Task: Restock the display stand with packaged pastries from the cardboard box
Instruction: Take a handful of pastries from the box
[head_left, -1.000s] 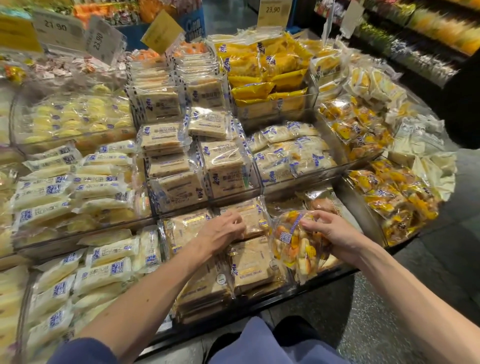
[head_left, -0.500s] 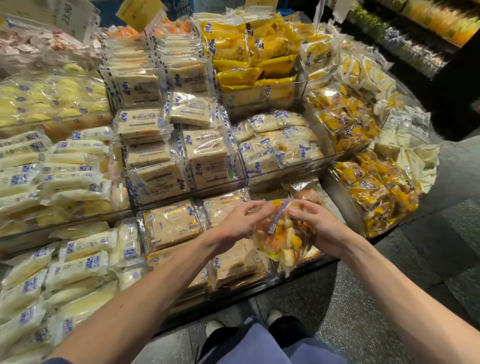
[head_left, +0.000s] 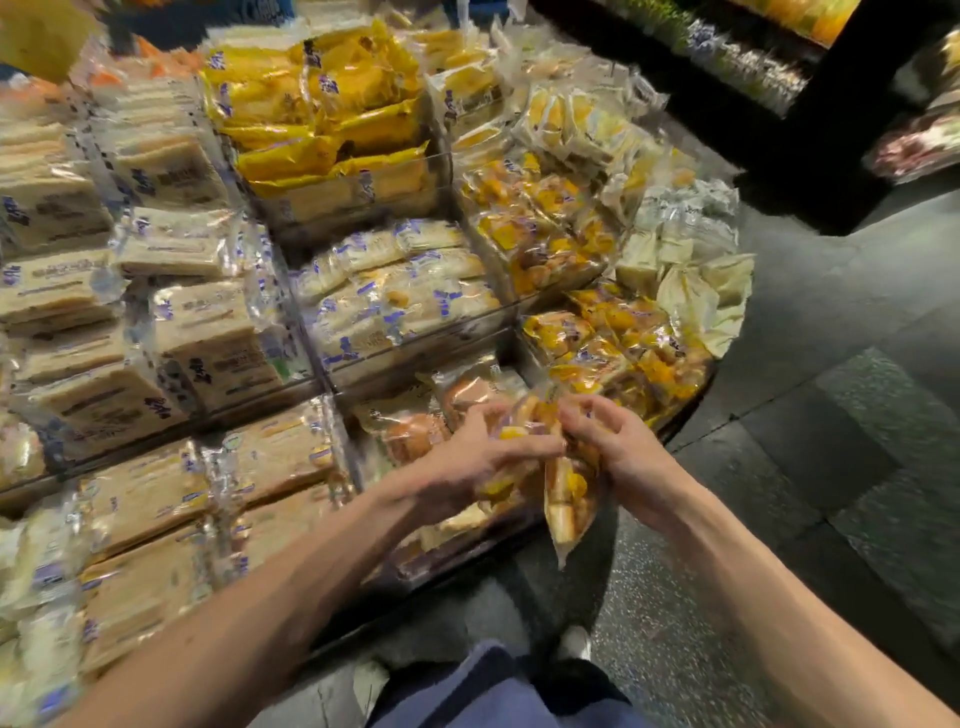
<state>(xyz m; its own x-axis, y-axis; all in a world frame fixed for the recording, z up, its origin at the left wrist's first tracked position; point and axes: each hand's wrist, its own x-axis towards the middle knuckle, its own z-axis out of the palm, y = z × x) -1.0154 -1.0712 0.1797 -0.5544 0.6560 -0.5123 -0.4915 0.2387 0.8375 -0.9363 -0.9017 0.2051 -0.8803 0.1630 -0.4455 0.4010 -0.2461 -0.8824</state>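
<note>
packed display stand (head_left: 426, 358), open floor (head_left: 831, 467) rightward

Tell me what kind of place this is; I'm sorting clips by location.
Likely a supermarket bakery aisle: a tiered display stand of clear bins packed with wrapped pastries, more stocked shelves behind, and both hands holding one pastry bag.

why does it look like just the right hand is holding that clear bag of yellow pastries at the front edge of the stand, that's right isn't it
Not quite. The head view shows both hands on it: the left hand grips the clear bag of yellow pastries from one side and the right hand from the other. The rest holds: the bag is at the front edge of the display stand, its lower end hanging past it.
</note>
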